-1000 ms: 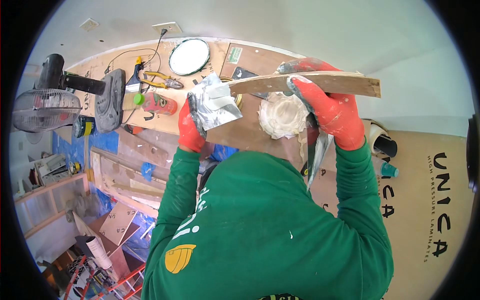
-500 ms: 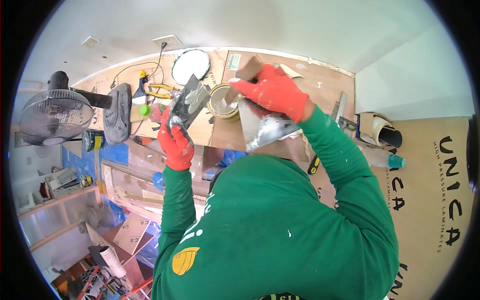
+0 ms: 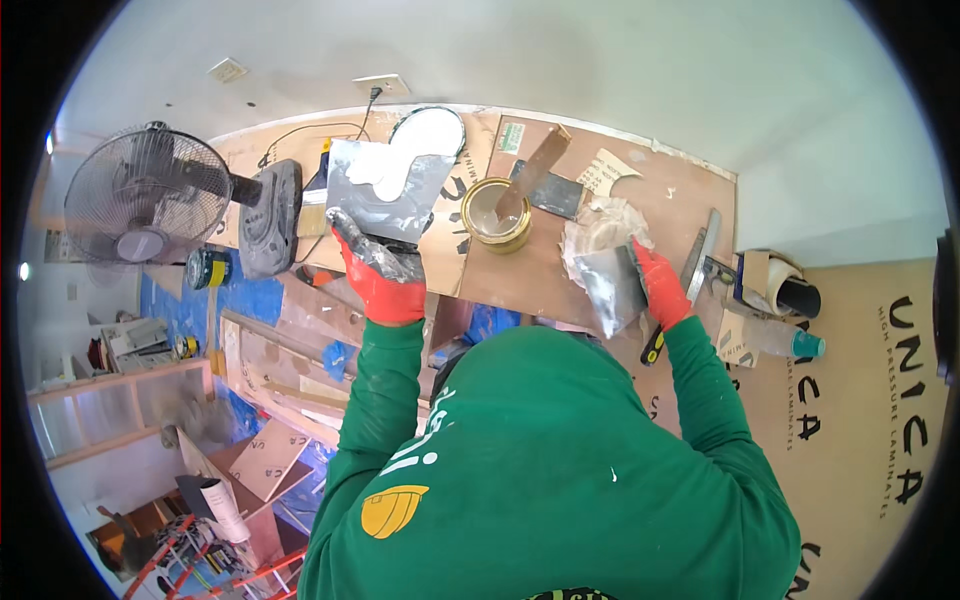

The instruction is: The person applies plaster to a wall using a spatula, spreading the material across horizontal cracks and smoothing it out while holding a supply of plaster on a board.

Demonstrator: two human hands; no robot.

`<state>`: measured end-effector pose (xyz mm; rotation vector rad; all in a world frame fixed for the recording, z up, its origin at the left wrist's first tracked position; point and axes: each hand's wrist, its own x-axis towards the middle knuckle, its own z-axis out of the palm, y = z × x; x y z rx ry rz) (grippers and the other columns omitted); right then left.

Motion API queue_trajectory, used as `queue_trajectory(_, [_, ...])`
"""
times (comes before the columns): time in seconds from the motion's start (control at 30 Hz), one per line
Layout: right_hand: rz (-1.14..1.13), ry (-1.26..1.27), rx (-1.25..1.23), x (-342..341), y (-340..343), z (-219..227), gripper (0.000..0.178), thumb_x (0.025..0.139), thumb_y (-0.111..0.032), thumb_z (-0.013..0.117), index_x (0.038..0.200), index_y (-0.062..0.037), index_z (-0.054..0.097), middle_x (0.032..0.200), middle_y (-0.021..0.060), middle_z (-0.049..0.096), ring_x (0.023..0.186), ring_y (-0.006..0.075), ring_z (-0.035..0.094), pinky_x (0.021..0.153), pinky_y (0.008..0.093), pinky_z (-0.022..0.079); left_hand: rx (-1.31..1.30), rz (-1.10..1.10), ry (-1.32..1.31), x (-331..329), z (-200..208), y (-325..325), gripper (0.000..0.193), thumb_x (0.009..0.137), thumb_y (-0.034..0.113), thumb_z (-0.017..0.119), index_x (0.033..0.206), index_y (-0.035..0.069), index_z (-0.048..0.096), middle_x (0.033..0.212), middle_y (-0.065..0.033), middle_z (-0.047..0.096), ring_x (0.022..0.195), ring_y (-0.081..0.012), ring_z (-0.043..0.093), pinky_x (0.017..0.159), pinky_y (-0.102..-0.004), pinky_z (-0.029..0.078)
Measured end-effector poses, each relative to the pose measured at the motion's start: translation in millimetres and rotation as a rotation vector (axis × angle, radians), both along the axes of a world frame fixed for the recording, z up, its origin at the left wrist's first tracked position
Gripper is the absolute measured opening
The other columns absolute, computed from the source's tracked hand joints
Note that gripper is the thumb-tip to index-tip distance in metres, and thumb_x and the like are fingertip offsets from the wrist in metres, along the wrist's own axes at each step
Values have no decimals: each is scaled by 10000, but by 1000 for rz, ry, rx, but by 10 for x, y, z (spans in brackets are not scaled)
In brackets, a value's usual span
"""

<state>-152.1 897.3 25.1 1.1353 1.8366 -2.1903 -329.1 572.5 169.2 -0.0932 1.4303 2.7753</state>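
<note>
My left hand (image 3: 380, 285), in a red glove smeared grey, is closed under a steel plastering trowel (image 3: 350, 190). White paste (image 3: 393, 178) lies on its upturned blade. A second steel trowel (image 3: 612, 290) is in my right hand (image 3: 663, 287), the red-gloved fingers wrapped round its back edge, its blade tilted down beside a crumpled, stained cloth (image 3: 610, 230). Between my hands stands an open tin (image 3: 497, 240) of greyish paste. A flat wooden stirring stick (image 3: 540, 165) leans in it, its upper end over the rim.
A round white lid (image 3: 440, 125) lies behind the left trowel. A dark flat block (image 3: 556, 195) sits right of the tin. At the left is a fan (image 3: 140, 200); a metal square (image 3: 704, 250), a plastic bottle (image 3: 775, 338) and a paper roll (image 3: 785, 285) are at the right.
My right hand has let go of the stirring stick, now in the tin, and moved right with its trowel. My left hand has turned its trowel flatter, paste side up. The view has shifted.
</note>
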Motion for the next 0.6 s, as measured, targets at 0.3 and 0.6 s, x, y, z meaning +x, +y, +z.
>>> queue_trajectory(0.3, [282, -84, 705, 310, -434, 53, 603, 800, -390, 720, 1223, 8, 561, 1116, 209, 637, 1038, 312, 616, 889, 369, 476, 154, -158, -75, -13, 30, 36, 478, 998, 433, 428, 1369, 131, 436, 1325, -47, 525, 1163, -220, 547, 952, -379, 487])
queue_trajectory(0.6, [-368, 648, -518, 149, -497, 974, 338, 904, -247, 622, 1173, -45, 588, 1058, 66, 639, 1009, 180, 616, 889, 365, 500, 161, -229, -66, 45, 38, -70, 506, 994, 434, 435, 1375, 102, 429, 1291, -94, 555, 1083, -267, 602, 909, -447, 523])
